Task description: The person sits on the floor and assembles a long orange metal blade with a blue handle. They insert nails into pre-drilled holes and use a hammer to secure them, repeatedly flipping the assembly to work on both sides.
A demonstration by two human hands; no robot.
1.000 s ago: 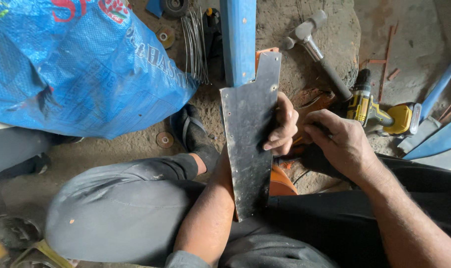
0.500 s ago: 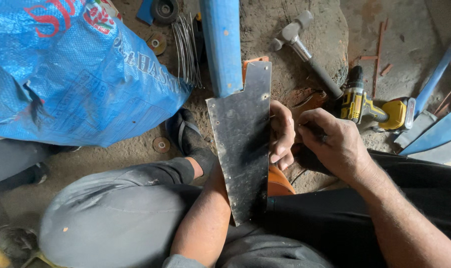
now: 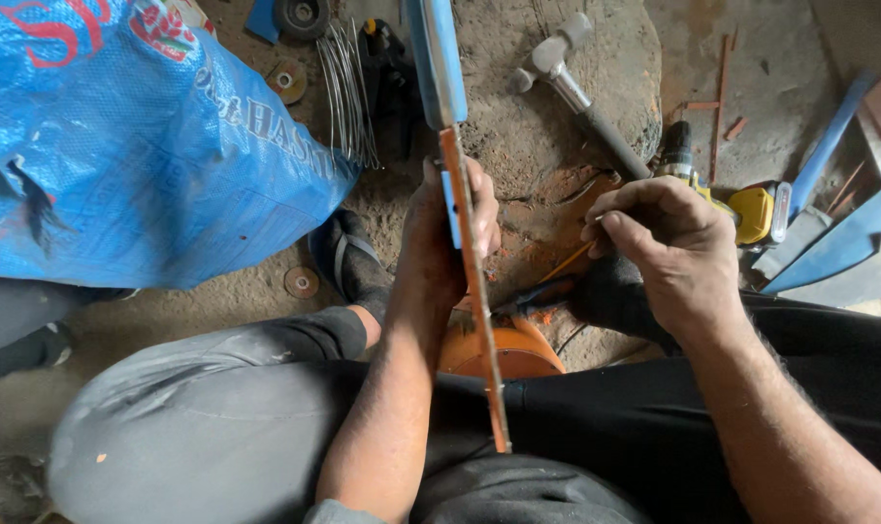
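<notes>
Gripping the metal plate edge-on in your left hand over your lap, you expose its rusty edge, while your right hand pinches a thin pencil-like marker near the hammer and yellow drill.

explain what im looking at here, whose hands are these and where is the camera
The camera sits on a person's head and looks down, so the two arms and the knees at the bottom are the wearer's own. No machine is involved, only bare hands.

The left hand grips a metal plate, seen here edge-on, so it looks like a thin rusty strip. The right hand is closed around something thin; I cannot tell what.

On the dirt ground lie a hammer, a yellow drill, a bundle of wire and a few small discs. A blue sack fills the upper left, a blue bar runs off the top, and an orange object sits between the knees.
</notes>
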